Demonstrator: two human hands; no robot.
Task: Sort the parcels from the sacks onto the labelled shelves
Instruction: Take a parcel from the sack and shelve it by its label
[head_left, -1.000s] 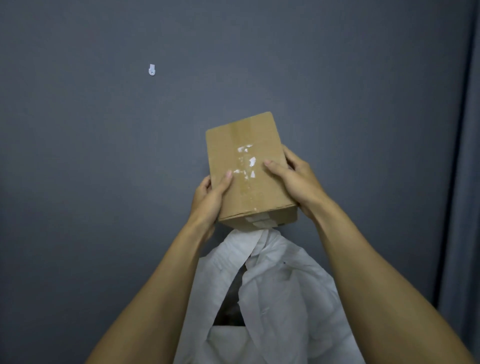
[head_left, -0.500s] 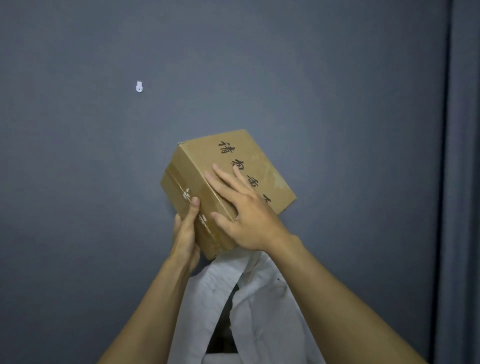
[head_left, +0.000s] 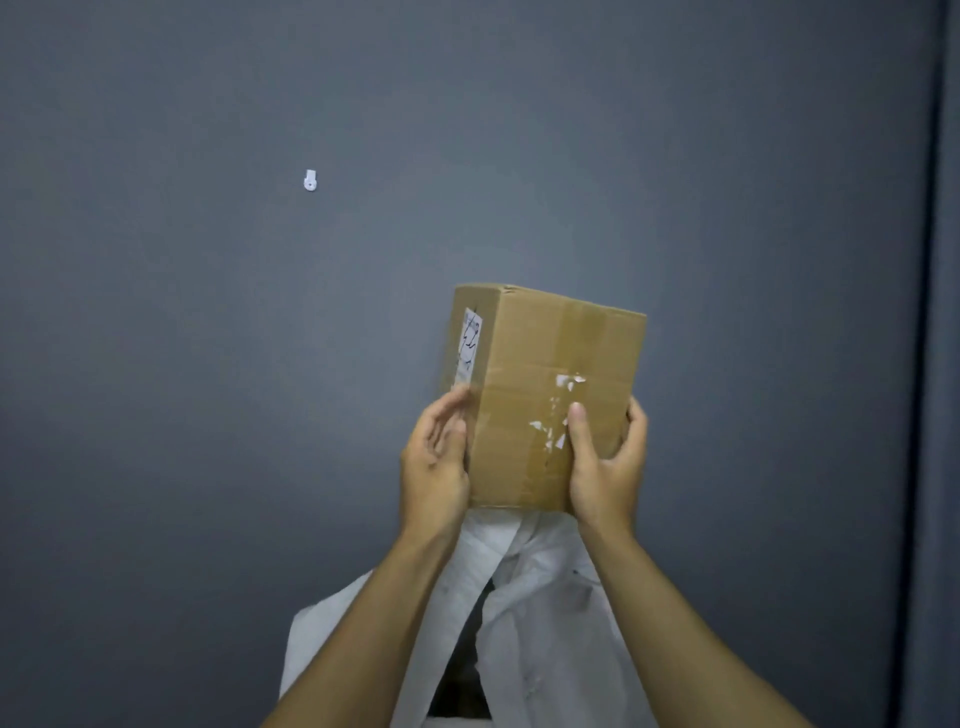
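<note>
I hold a brown cardboard parcel upright in front of a dark grey wall. Tape and torn white label scraps mark its facing side, and a white handwritten label sits on its left side. My left hand presses flat against the left side with fingers nearly straight. My right hand grips the lower right corner, thumb on the front, fingers curled behind. Below the parcel a white woven sack stands with its mouth open and a dark gap inside. No shelf is in view.
The dark grey wall fills the whole background. A small white hook is fixed to it at the upper left. A darker vertical strip runs down the right edge.
The parcel was turned in my hands: half a second ago a printed face lay up under my right palm; now the taped face points at me and the labelled side shows.
</note>
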